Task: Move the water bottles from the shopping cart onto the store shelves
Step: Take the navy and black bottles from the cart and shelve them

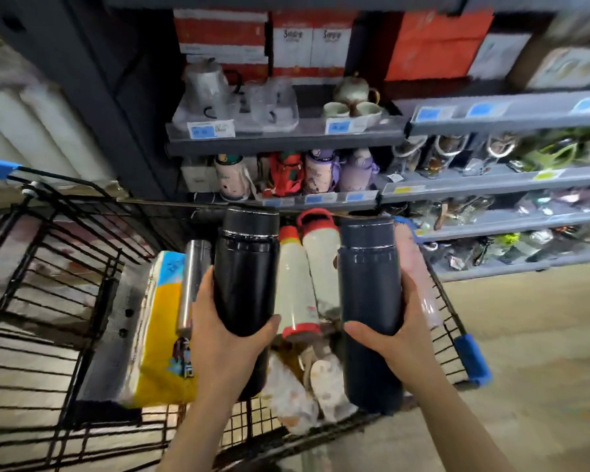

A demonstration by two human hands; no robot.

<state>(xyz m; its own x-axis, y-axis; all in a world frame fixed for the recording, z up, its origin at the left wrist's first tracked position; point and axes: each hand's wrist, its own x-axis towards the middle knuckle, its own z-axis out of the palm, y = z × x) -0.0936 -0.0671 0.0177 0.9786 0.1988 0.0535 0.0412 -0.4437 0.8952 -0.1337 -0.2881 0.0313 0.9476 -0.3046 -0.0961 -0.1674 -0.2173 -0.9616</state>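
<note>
- The left hand (225, 338) is wrapped around the lower body of a tall black cylindrical metal flask (247, 284), thumb on one side and fingers on the other, and the flask is held upright with its cap toward the shelving.
- The right hand (401, 338) is closed in the same way on a tall dark navy cylindrical flask (368, 287), gripped about its middle.
- Both flasks are judged to be lifted out of the load (their bases are partly hidden, so contact with anything below cannot be ruled out).
- Between the two flasks, two white bottles with red caps (298, 284) are seen lying in the black wire shopping cart (58, 301), and a slim steel bottle (193, 281) lies to the left against a yellow and blue plastic pack (160, 318).
- More light-coloured wrapped items are piled below the hands; their kind cannot be told.
- Beyond the cart, grey metal store shelves (286, 139) are seen, with patterned children's bottles (317, 173) on the tier nearest the cart rim and a glass jug set above.
- The carrying step is judged to be in hand: two bottles picked, none yet placed.
- The next move calls for the flasks to be raised over the cart's far rim and stood in a free gap on a shelf, which is hard to make out from here.
</note>
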